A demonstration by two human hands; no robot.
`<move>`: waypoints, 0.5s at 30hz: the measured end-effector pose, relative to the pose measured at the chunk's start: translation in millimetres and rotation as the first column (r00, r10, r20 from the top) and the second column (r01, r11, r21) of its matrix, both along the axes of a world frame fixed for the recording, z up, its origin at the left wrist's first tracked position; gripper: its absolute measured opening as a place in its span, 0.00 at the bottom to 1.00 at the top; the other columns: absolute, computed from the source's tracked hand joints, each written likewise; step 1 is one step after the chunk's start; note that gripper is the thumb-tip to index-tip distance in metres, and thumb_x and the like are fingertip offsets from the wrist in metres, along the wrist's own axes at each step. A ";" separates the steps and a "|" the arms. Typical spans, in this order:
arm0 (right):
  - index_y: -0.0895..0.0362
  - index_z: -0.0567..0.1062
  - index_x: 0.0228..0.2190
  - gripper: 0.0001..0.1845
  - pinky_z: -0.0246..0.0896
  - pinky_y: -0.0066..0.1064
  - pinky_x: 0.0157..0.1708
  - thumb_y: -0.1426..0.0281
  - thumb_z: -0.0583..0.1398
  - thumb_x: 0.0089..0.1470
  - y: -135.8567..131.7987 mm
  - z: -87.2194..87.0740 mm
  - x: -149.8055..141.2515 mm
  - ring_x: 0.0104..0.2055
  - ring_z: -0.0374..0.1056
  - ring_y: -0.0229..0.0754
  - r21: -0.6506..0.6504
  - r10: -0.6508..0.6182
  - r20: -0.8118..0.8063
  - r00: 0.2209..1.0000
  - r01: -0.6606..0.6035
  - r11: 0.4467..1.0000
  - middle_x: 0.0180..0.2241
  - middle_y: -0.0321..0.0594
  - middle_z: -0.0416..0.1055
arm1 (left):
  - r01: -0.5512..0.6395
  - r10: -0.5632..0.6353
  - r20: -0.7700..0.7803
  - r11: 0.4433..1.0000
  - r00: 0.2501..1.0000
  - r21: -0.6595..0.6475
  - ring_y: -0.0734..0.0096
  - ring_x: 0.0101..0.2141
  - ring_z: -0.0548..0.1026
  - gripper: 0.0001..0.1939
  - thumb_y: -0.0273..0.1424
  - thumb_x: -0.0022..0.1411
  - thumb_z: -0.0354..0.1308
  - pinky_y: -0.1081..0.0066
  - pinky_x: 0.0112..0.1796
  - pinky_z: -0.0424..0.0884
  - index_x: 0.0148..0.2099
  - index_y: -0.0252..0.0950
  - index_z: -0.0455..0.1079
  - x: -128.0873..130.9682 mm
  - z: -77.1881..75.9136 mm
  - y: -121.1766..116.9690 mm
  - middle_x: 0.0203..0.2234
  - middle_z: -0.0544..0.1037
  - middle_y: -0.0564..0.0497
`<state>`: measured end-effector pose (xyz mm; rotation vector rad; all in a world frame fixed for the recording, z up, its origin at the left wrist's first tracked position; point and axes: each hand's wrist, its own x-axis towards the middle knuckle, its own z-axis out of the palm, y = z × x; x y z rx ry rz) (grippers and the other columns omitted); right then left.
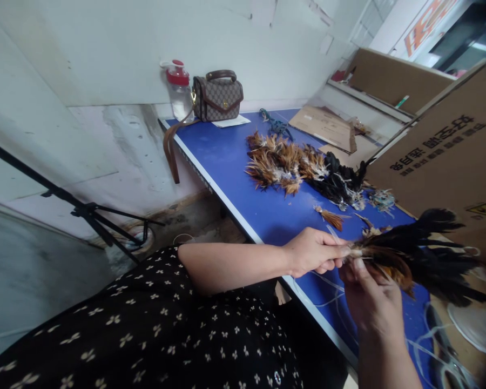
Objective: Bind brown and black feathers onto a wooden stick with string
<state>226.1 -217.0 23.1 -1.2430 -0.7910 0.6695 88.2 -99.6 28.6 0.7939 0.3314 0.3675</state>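
Head view: your left hand (314,251) fingers pinched tight on feather bundle (409,256) stem; right hand (370,297) fingers curled closed beneath it, above desk (230,156).

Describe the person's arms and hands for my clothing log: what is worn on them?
Both forearms are bare to the hands; the left hand and right hand show no gloves, and no rings or watch that I can make out. The garment is black with small pale flower prints, its short sleeve ending near the left elbow.

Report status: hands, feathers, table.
Left hand and right hand both pinch feather bundle at its quill end. Loose feathers lie apart on blue table. Nothing obstructing.
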 end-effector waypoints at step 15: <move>0.55 0.77 0.28 0.26 0.62 0.32 0.28 0.56 0.84 0.52 0.5 -18.9 2.1 0.28 0.62 0.38 -0.030 -0.134 0.084 0.987 0.137 0.990 0.25 0.32 0.66 | -0.165 0.165 0.044 0.853 0.985 0.495 0.76 0.27 0.74 0.16 0.34 0.76 0.67 0.70 0.34 0.73 0.34 0.33 0.80 4.5 -25.3 -2.9 0.23 0.75 0.54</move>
